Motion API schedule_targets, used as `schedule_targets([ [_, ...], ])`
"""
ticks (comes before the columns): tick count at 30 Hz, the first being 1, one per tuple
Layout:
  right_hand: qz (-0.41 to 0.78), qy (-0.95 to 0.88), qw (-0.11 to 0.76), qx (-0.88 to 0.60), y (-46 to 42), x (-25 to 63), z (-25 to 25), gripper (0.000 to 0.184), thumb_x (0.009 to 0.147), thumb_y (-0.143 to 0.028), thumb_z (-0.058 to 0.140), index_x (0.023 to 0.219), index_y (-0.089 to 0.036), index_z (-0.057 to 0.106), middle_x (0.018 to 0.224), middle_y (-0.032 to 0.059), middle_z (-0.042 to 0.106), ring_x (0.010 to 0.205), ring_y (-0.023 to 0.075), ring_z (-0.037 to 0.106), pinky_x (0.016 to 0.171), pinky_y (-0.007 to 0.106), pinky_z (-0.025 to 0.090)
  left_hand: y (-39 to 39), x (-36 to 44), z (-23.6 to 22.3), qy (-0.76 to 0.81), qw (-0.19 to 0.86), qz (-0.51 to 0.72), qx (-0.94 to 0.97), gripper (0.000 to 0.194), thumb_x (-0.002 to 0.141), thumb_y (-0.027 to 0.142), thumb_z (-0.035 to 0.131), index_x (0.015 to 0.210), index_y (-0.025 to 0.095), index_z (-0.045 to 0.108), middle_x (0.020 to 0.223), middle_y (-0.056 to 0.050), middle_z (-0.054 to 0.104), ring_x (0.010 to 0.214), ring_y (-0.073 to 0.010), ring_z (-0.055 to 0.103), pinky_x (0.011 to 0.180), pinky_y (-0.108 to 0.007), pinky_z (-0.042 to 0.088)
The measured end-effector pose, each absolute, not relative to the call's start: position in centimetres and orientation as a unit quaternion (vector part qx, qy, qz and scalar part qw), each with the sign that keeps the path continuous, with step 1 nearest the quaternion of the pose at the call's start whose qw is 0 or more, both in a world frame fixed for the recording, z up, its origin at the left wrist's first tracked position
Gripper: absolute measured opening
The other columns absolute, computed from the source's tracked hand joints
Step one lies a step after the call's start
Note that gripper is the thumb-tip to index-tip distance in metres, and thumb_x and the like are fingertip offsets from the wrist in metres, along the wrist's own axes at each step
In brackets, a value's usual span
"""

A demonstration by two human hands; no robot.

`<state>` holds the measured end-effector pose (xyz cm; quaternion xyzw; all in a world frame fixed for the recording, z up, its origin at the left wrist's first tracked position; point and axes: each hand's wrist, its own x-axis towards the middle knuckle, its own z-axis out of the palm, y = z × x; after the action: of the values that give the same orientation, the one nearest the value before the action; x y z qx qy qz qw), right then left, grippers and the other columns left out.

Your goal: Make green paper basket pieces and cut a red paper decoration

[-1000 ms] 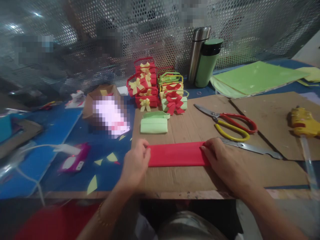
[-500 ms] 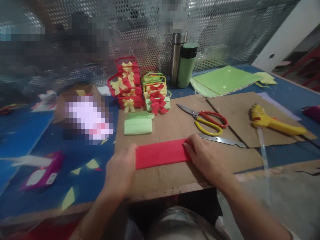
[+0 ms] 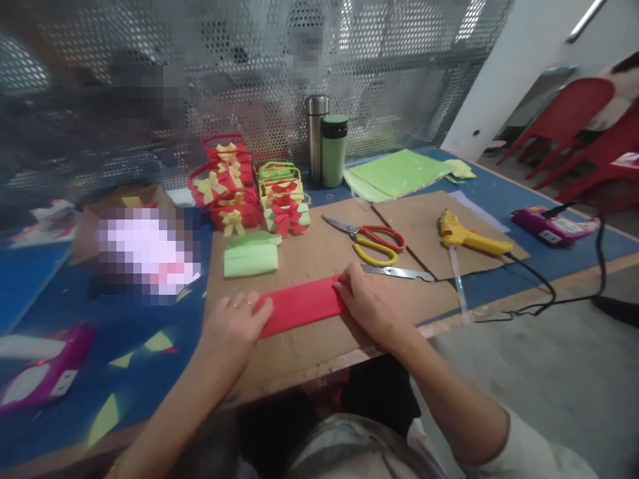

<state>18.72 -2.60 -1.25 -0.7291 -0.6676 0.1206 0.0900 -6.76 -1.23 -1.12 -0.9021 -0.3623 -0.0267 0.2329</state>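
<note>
A flat red folded strip [image 3: 302, 306], of paper or felt, lies across the cardboard [image 3: 294, 352] in front of me. My left hand [image 3: 238, 326] grips its left end, thumb on top. At the other end, my right hand [image 3: 367, 303] pinches the strip between thumb and curled fingers. Just beyond it lie scissors [image 3: 374, 243] with one red and one yellow handle, and a flat metal blade [image 3: 399, 273]. A pale green folded piece [image 3: 250, 258] rests behind the strip.
Small red baskets with yellow bows [image 3: 232, 199] and green-yellow ones with red bows [image 3: 284, 206] stand at the back. Nearby are a green bottle [image 3: 333, 153], a steel flask [image 3: 315, 140], green sheets [image 3: 399, 174], a corded yellow glue gun [image 3: 474, 239] and a purple power strip [image 3: 554, 226].
My view has swung right, bringing the purple power strip and red chairs further into sight. My left thumb has come onto the red strip's top; both hands still hold its ends.
</note>
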Motion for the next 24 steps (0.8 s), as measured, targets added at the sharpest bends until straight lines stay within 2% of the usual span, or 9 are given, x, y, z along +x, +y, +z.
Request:
schedule_targets([
  [3,0.112,-0.672,0.092,-0.726,-2.6,18.7,-1.4,0.011,0.104,-0.028,0.052,0.104,-0.018,0.054,0.091,0.0083,0.075,0.083,0.0239,0.072,0.06,0.03,0.029,-2.1,-5.9,-0.9,-0.395,0.231,-0.007,-0.889,0.031,0.097,0.013,0.043,0.099,0.014,0.074,0.09,-0.014,0.067,0.082,-0.0263,0.06,0.071,-0.039,0.039],
  [6,0.095,-0.673,0.097,-0.727,-2.6,18.7,-1.9,0.013,0.104,-0.03,0.052,0.103,-0.018,0.054,0.09,0.0084,0.075,0.08,0.0244,0.071,0.058,0.03,0.026,-2.8,-5.1,-1.1,-0.416,0.227,-0.014,-0.88,0.035,0.098,0.019,0.045,0.12,0.016,0.073,0.092,-0.015,0.067,0.085,-0.0275,0.061,0.071,-0.038,0.04],
  [8,0.082,-0.673,0.098,-0.728,-2.5,18.9,-2.3,0.014,0.104,-0.032,0.052,0.103,-0.018,0.055,0.087,0.0078,0.075,0.076,0.0239,0.07,0.057,0.031,0.024,-3.0,-4.9,-1.3,-0.423,0.223,-0.018,-0.878,0.044,0.098,0.017,0.046,0.137,0.023,0.065,0.095,-0.015,0.066,0.087,-0.0279,0.062,0.071,-0.037,0.041],
  [11,0.035,-0.69,0.115,-0.713,-2.7,19.1,-3.0,0.014,0.104,-0.027,0.05,0.097,-0.018,0.058,0.084,0.0075,0.073,0.073,0.0224,0.067,0.056,0.031,0.026,-3.2,-4.8,-1.5,-0.435,0.228,-0.005,-0.871,0.048,0.098,0.017,0.047,0.141,0.03,0.063,0.096,-0.015,0.066,0.086,-0.0288,0.062,0.07,-0.037,0.041],
  [13,-0.036,-0.708,0.154,-0.689,-3.1,19.1,-3.1,0.02,0.104,-0.02,0.046,0.09,-0.018,0.06,0.088,0.0095,0.071,0.077,0.0227,0.065,0.06,0.032,0.032,-3.2,-4.7,-1.5,-0.441,0.23,0.008,-0.867,0.048,0.097,0.018,0.05,0.141,0.031,0.063,0.099,-0.015,0.066,0.088,-0.03,0.063,0.07,-0.037,0.042],
  [15,-0.111,-0.729,0.207,-0.642,-3.7,18.5,-3.0,0.026,0.103,-0.015,0.043,0.088,-0.016,0.064,0.096,0.0131,0.071,0.084,0.0246,0.063,0.069,0.034,0.041,-3.2,-4.6,-1.4,-0.444,0.223,0.018,-0.868,0.048,0.096,0.019,0.053,0.142,0.03,0.062,0.101,-0.016,0.067,0.09,-0.031,0.063,0.071,-0.038,0.043],
  [18,-0.125,-0.813,0.261,-0.506,-5.0,16.4,-3.0,0.024,0.103,-0.017,0.045,0.107,-0.013,0.069,0.117,0.0165,0.071,0.104,0.0276,0.062,0.092,0.042,0.048,-3.4,-4.3,-1.2,-0.454,0.211,0.029,-0.865,0.042,0.097,0.021,0.054,0.137,0.027,0.066,0.104,-0.017,0.067,0.094,-0.0322,0.063,0.073,-0.039,0.044],
  [21,-0.075,-0.88,0.261,-0.39,-6.4,14.1,-4.1,0.041,0.104,-0.036,0.051,0.129,-0.005,0.064,0.139,0.0207,0.064,0.134,0.0307,0.052,0.115,0.046,0.041,-3.5,-4.2,-1.0,-0.466,0.204,0.039,-0.86,0.031,0.097,0.022,0.054,0.121,0.023,0.074,0.108,-0.018,0.067,0.097,-0.0329,0.063,0.075,-0.04,0.045],
  [24,-0.054,-0.877,0.247,-0.408,-7.3,13.4,-5.6,0.065,0.1,-0.05,0.056,0.138,0.003,0.057,0.15,0.0261,0.054,0.143,0.0344,0.046,0.119,0.05,0.039,-3.6,-4.2,-1.0,-0.472,0.205,0.042,-0.856,0.038,0.097,0.022,0.053,0.131,0.027,0.07,0.105,-0.017,0.066,0.096,-0.0326,0.063,0.074,-0.039,0.044],
])
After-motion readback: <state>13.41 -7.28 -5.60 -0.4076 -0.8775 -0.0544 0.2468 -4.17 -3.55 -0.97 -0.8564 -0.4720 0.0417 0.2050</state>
